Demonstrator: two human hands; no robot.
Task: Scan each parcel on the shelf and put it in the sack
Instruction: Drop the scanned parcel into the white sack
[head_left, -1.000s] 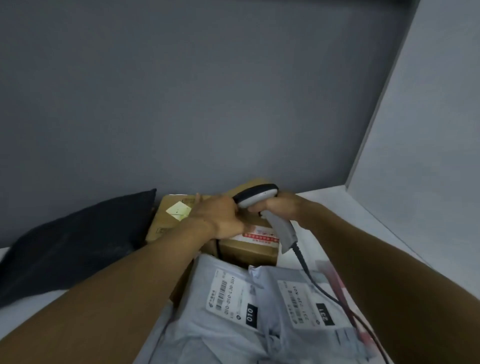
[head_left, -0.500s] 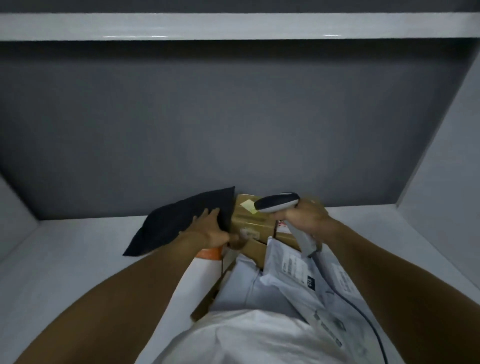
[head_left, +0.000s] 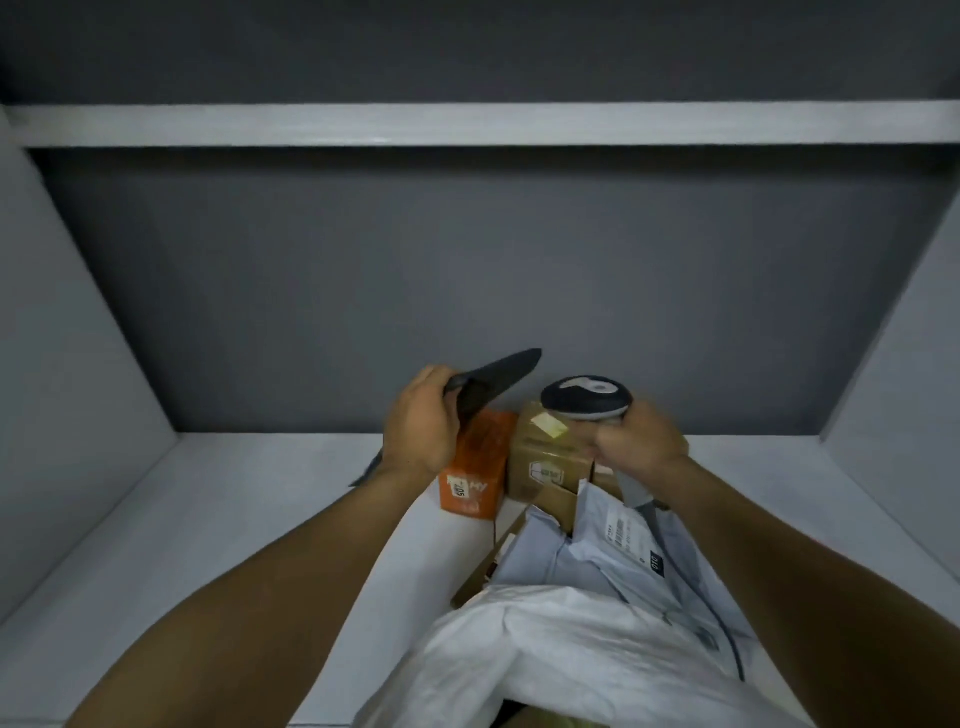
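Lifting the black parcel (head_left: 498, 376) clear of the shelf (head_left: 208, 519), the left hand (head_left: 421, 428) is now holding it tilted on edge in the air, whereas half a second ago it was lying flat on the board with that hand only resting on its near corner. An orange box (head_left: 472, 467), mostly hidden before, is now showing just right of the hand, standing against a brown carton (head_left: 545, 457). The left forearm is reaching in from the near left, the back of the hand is facing the camera, and its fingers are curling over the parcel's upper edge and clasping it, while the parcel's low corner is peeking out left of the wrist. The right hand (head_left: 641, 441) is staying clenched round the grip of the scanner (head_left: 587, 397), whose head is sitting just right of the raised parcel and above the carton, its cable (head_left: 675, 566) trailing nearward. A grey mailer (head_left: 613, 545) is lying near the cartons, and the white sack (head_left: 545, 654) is bunching at the near edge
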